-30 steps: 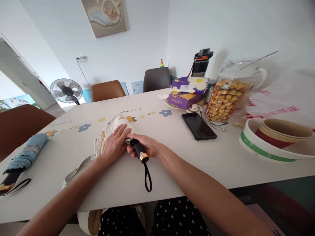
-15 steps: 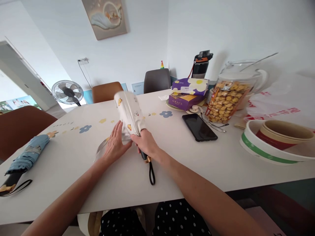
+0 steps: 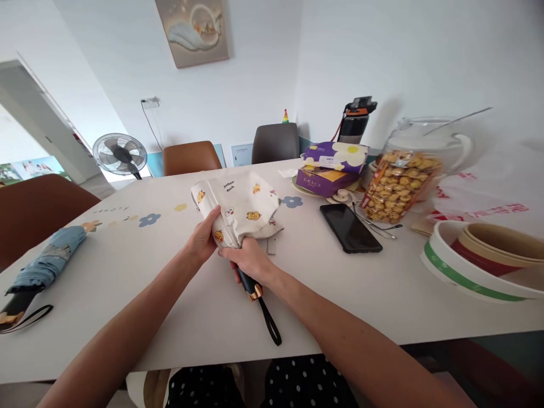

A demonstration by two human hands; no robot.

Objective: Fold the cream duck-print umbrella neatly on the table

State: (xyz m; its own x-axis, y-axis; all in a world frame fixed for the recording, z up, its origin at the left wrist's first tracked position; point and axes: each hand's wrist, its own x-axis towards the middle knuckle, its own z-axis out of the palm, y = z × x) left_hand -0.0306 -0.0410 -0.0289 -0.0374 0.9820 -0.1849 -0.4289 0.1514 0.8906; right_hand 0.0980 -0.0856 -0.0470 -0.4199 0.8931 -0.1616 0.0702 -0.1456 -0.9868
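A folded cream umbrella (image 3: 238, 209) printed with yellow ducks is held above the white table (image 3: 178, 294). My right hand (image 3: 250, 262) is wrapped round its black handle, whose gold ring and black wrist strap (image 3: 270, 324) stick out below the fist. My left hand (image 3: 204, 238) grips the loose canopy fabric on its left side, fingers closed on the cloth. The fabric is bunched and spread out to the right of my hands.
A folded blue umbrella (image 3: 45, 266) lies at the table's left edge. A black phone (image 3: 351, 228) lies right of my hands, with a purple box (image 3: 327, 178), a snack jar (image 3: 397, 184) and stacked paper bowls (image 3: 480, 255) beyond. Brown chairs (image 3: 191, 156) stand round the table.
The cream umbrella was lying on the table; I lifted it upright by the handle, and now its canopy has loosened and spread to the right while my left hand closed on the fabric.
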